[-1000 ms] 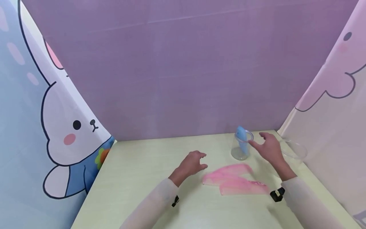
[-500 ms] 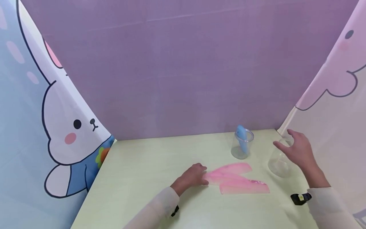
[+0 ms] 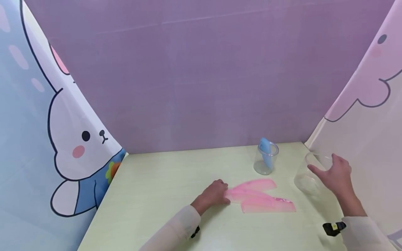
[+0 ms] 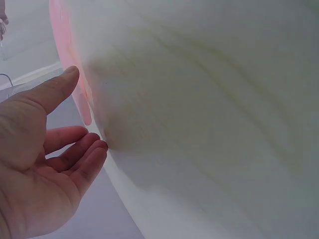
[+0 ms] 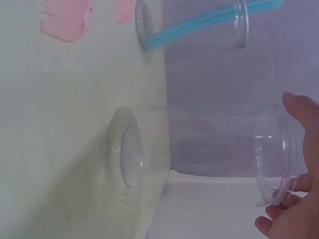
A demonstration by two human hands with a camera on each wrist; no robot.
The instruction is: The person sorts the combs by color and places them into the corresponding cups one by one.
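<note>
From where I stand: left hand (image 3: 215, 193) parted, thumb and fingers astride pink combs' (image 3: 260, 200) ends, left of the empty jar (image 3: 309, 181). Right hand (image 3: 338, 176) curves widely at jar's rim; firmness of hold, cannot tell. Combs presumably light, thin, slippery; pinch spines. Blue comb (image 3: 265, 148) stands in a cup (image 3: 261, 168), behind-left of jar.

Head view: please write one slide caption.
Left hand at translucent pink plastic combs, right hand at an upright, clear cylindrical jar.
</note>
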